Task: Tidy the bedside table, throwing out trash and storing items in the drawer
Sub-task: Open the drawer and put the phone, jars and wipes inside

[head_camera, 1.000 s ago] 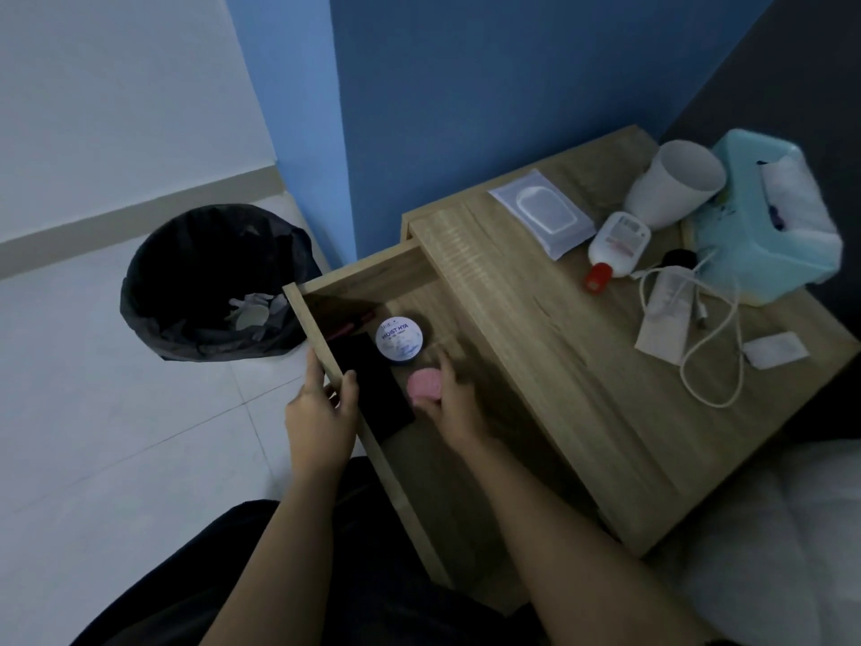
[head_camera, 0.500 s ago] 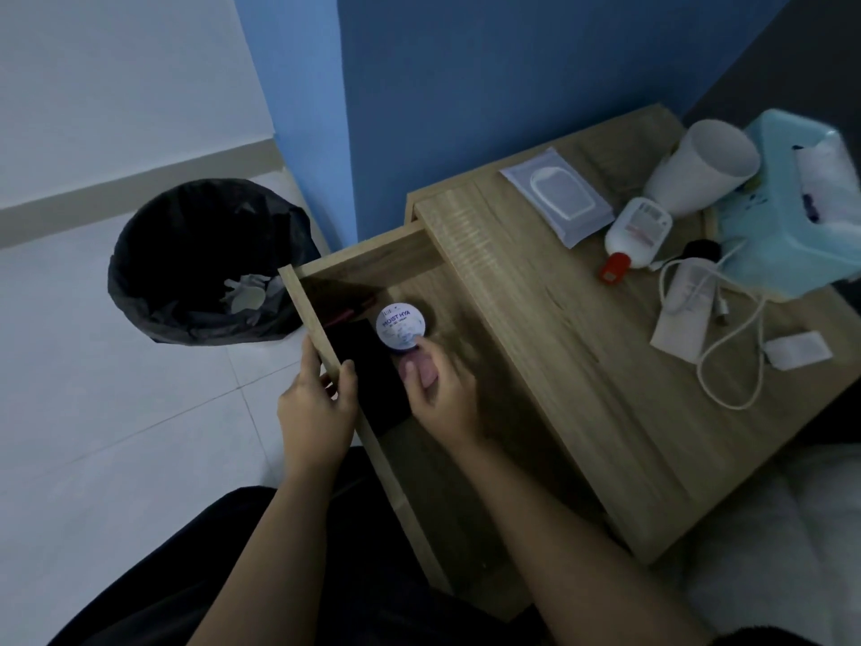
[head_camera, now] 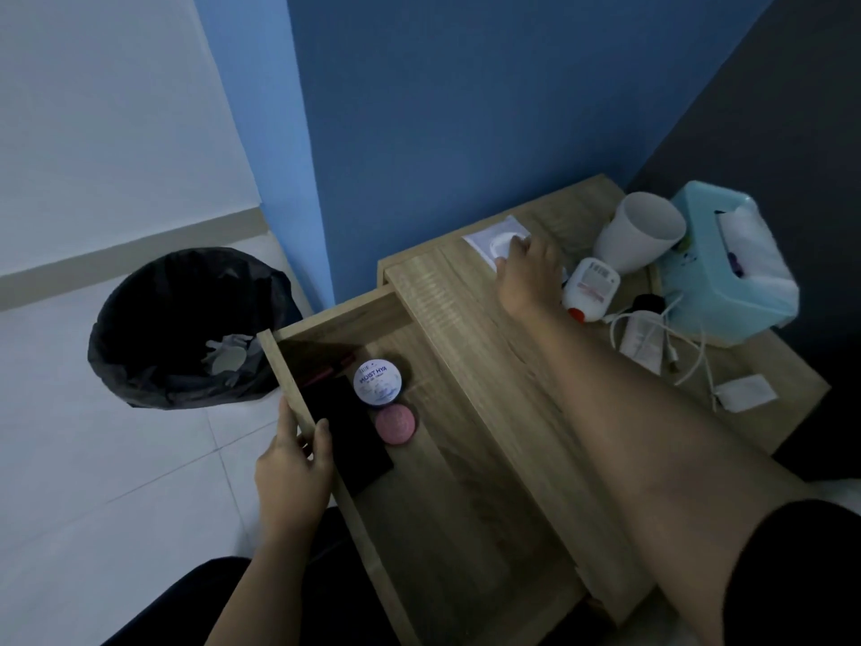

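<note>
The wooden bedside table (head_camera: pixel 522 366) has its drawer (head_camera: pixel 298 389) pulled out. My left hand (head_camera: pixel 293 463) grips the drawer's front panel. Inside the drawer lie a round white cream jar (head_camera: pixel 378 377), a small pink round case (head_camera: pixel 396 424), a black phone (head_camera: pixel 347 426) and a red pen (head_camera: pixel 326 370). My right hand (head_camera: pixel 529 272) reaches across the tabletop and rests on a flat white wipes packet (head_camera: pixel 494 237), fingers spread over it, without a clear grip.
On the tabletop stand a white cup (head_camera: pixel 638 237), a teal tissue box (head_camera: pixel 727 263), a white bottle with a red cap (head_camera: pixel 589 289), a white cable (head_camera: pixel 685 347), a paper sachet (head_camera: pixel 645 342) and a small wrapper (head_camera: pixel 745 391). A black-lined trash bin (head_camera: pixel 186 328) stands on the floor at left.
My right hand let go of the pink case in the drawer beside the white jar and moved up to the wipes packet on the tabletop. My left hand stayed on the drawer front.
</note>
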